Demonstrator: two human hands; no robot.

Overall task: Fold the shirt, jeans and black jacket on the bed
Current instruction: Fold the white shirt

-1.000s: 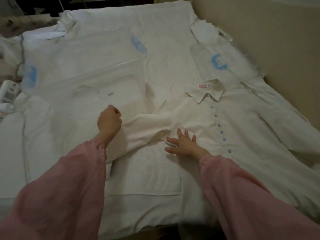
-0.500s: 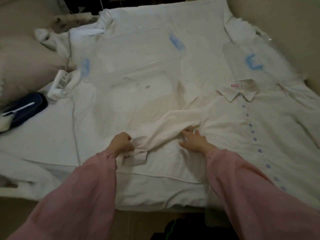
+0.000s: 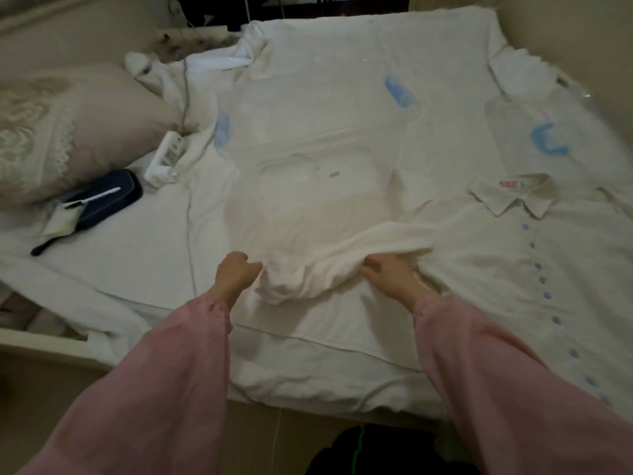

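Bed (image 3: pixel 102 265) fills the view, white sheet, head camera looking down over its near edge. Pillow (image 3: pixel 68 132) at far left; dark pouch (image 3: pixel 106 197) and a white remote-like unit (image 3: pixel 166 156) just beside it. Two clear plastic items with blue clips lie further back; what they are is unclear.

Shirt (image 3: pixel 496 269): cream, button-front, spread face up on the right half of the bed, collar away from the person, blue buttons running toward the near edge. Its sleeve (image 3: pixel 342 265) is bunched across the sheet toward the middle. Jeans and black jacket not in view.

Left hand (image 3: pixel 236 272) closed around the cuff end of the sleeve. Right hand (image 3: pixel 390 274) curled into the sleeve fabric nearer the shoulder, pinning it.

Judgement: thin woven cloth, light, limp, creases readily, no slip risk. Best held at cuff and shoulder seam, kept taut while laid across the body. Sleeve fold in hand; task early.
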